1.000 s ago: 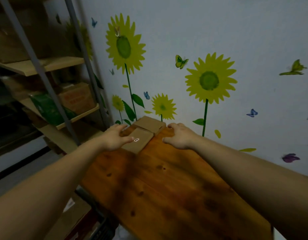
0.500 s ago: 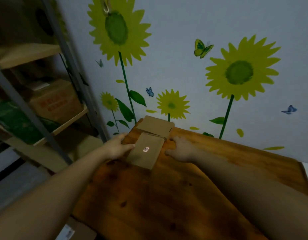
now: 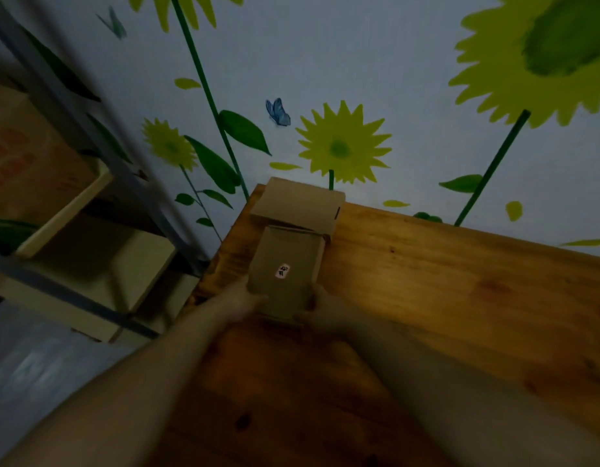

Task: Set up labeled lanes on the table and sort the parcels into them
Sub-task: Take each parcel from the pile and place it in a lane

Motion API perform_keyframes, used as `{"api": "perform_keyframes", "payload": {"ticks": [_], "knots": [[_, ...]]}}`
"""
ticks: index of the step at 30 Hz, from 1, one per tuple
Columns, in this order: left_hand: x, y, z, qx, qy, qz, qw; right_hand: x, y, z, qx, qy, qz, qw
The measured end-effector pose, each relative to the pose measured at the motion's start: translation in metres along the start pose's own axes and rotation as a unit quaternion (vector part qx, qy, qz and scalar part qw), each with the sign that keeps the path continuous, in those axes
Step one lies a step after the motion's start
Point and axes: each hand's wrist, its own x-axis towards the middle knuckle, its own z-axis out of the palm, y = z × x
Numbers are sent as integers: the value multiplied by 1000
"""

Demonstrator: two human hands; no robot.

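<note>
Head view here: we've got the parcel (image 3: 285, 281) lying flat at the far left corner of the tabletop (image 3: 443, 281), its far end touching the back parcel (image 3: 298, 203), which sits against the wall (image 3: 393, 62).

Handling guess: small flat cardboard, so probably light and fairly stiff, but the thin walls would dent if we squeeze hard. The surface looks matte, so we doubt it's slippery. We'd take it by the two long sides or the near corners and keep off the label (image 3: 282, 271) on top so it stays readable for the lane sorting.

Right now the right hand (image 3: 323, 310) has its fingers wrapped round the near right corner. The left hand (image 3: 243, 298) is on the near left corner, but it's dim and smeared, so we can't tell if those fingers pinch or just press.

Versus half a second back: both hands sat further up the parcel's sides then, and they've slid to the near end. The parcel lay a bit askew and now looks squared up to the back one. The camera has also leaned in closer.
</note>
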Motion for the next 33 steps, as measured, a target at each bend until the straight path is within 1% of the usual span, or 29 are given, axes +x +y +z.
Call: {"api": "perform_keyframes", "payload": {"ticks": [2, 4, 7, 9, 11, 13, 14, 15, 18, 19, 20, 22, 25, 27, 29, 31, 33], "knots": [[4, -7, 0, 15, 7, -18, 1000, -1, -3, 6, 24, 5, 5, 1000], [4, -11, -5, 29, 11, -15, 999, -7, -5, 10, 57, 27, -12, 998], [-9, -11, -20, 32, 16, 23, 999, -30, -15, 7, 108, 71, -72, 989], [-27, -8, -34, 9, 30, 58, 998, -50, -25, 3, 158, 101, -122, 975], [-47, -3, -50, -27, 32, 99, 994, -69, -40, 0, 175, 161, -152, 959], [-70, 2, -63, -33, 22, 162, 986, -90, -58, -3, 166, 263, -142, 940], [-81, 6, -69, -28, 30, 197, 979, -100, -65, -5, 164, 309, -144, 926], [-92, 9, -73, -28, 51, 227, 972, -110, -73, -7, 159, 345, -153, 912], [-122, 22, -82, -46, 148, 304, 940, -148, -93, -8, 134, 419, -174, 881], [-132, 27, -85, -60, 159, 322, 931, -160, -97, -7, 126, 439, -182, 871], [-141, 32, -88, -85, 150, 338, 925, -171, -101, -7, 119, 455, -190, 862], [-159, 40, -93, -144, 103, 358, 917, -194, -106, -6, 119, 466, -204, 853], [-186, 51, -94, -174, 72, 379, 906, -229, -105, -1, 148, 416, -223, 869], [-206, 61, -91, -195, 59, 385, 900, -250, -99, 4, 160, 394, -214, 879], [-224, 71, -87, -203, 30, 390, 898, -271, -95, 4, 196, 401, -218, 868], [-241, 78, -79, -168, -17, 399, 901, -293, -93, -1, 237, 414, -240, 846], [-257, 85, -66, -139, -59, 418, 896, -317, -93, -9, 253, 428, -260, 828]]}}
